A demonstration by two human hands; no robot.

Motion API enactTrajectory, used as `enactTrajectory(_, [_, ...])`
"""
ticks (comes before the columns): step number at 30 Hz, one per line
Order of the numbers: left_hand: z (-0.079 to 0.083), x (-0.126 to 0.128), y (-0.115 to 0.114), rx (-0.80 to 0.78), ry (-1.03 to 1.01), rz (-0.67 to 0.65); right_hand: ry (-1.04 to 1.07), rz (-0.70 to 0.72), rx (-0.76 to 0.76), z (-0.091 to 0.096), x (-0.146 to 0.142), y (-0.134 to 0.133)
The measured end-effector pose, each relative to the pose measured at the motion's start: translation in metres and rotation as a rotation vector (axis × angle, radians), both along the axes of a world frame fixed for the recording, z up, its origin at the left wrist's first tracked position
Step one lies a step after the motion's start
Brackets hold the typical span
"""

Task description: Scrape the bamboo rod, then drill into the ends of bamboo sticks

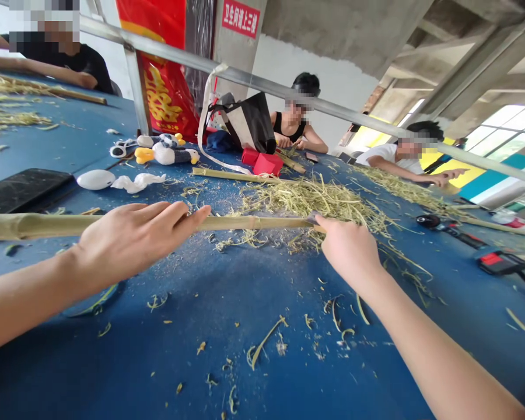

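One long blue tabletop (pixel 254 303) fills the scene, littered with pale green shavings (pixel 319 201) heaped thickest just beyond the right hand. Three other people sit along its far edge, arms resting on it. Across the near side lies a bamboo stalk (pixel 254 222), running from the left border to the middle.

The left hand (pixel 131 239) lies over the stalk, fingers stretched along it toward the right; whether the thumb closes underneath cannot be told. The right hand (pixel 347 248) meets the stalk's right end with fingers clenched, a small dark tip showing at the knuckles; what it grips is hidden.

Behind, a red banner (pixel 166 87) with large gold characters hangs from a metal frame, and a red sign (pixel 240 17) on the concrete pillar reads 卫生间请上三楼 in white. A black bag (pixel 251 122) stands by two red boxes (pixel 262 163). A dark flat device (pixel 21 189) lies at the left, near plush toys (pixel 166 153) and a white egg-shaped object (pixel 95 179).
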State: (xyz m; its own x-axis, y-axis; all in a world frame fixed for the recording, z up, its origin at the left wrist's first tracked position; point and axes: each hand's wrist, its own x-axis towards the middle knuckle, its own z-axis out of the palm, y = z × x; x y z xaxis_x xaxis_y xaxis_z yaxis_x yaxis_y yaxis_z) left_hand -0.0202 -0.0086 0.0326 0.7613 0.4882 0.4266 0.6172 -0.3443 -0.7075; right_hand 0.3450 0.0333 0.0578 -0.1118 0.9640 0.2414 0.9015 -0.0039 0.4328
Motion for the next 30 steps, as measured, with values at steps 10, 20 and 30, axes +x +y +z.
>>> enactTrajectory(10, [0.004, 0.013, 0.005, -0.017, -0.021, 0.125, -0.015, -0.084, -0.028, -0.002, -0.002, 0.003])
enactTrajectory(20, [-0.001, 0.008, 0.005, -0.062, -0.139, 0.123, 0.065, 0.352, -0.001, -0.009, -0.022, -0.016])
enactTrajectory(30, [-0.016, 0.007, 0.018, -0.144, -0.228, 0.028, 0.092, 0.976, 0.25, -0.016, -0.021, -0.018])
